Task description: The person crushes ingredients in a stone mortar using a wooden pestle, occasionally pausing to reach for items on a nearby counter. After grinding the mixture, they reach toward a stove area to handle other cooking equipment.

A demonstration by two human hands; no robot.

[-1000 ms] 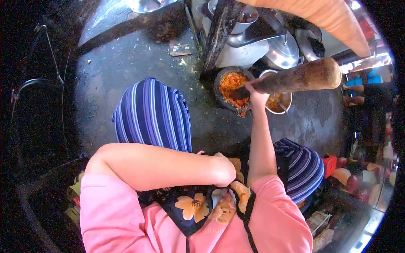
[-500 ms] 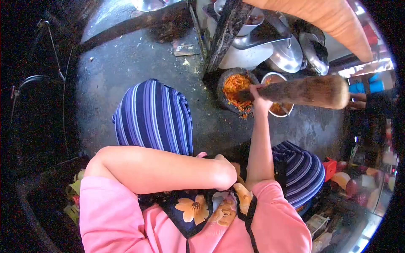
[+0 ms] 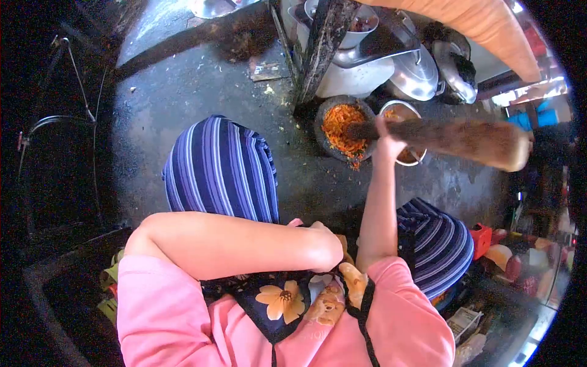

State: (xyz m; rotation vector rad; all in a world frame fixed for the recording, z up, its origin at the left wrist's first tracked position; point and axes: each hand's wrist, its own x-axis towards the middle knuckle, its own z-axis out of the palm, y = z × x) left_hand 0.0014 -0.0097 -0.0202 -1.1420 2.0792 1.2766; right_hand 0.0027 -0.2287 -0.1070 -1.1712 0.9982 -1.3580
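Note:
My right hand (image 3: 387, 145) is wrapped round a thick wooden pestle (image 3: 458, 136). The pestle's lower end rests in or just over orange-red shredded or pounded food (image 3: 340, 125) inside a dark stone mortar (image 3: 328, 150). Some of that food sticks to the mortar's near rim. A metal bowl (image 3: 417, 110) with brownish contents and a spoon-like utensil stands close beside the mortar, partly behind my wrist and the pestle. My left arm is bent across my lap, and my left hand (image 3: 325, 235) lies against the flowered apron (image 3: 281, 301); its fingers are mostly hidden.
Striped blue cloth covers both my knees (image 3: 223, 168). Beyond the mortar stand a wooden post (image 3: 321, 52), a metal pot lid (image 3: 414, 73) and other pans. A red item (image 3: 481, 241) lies at the right. The dark floor (image 3: 183, 85) stretches to the left.
My right hand and the pestle have shifted slightly to the right, and the pestle's top end has swung right and a little lower in view. My left arm stays in place.

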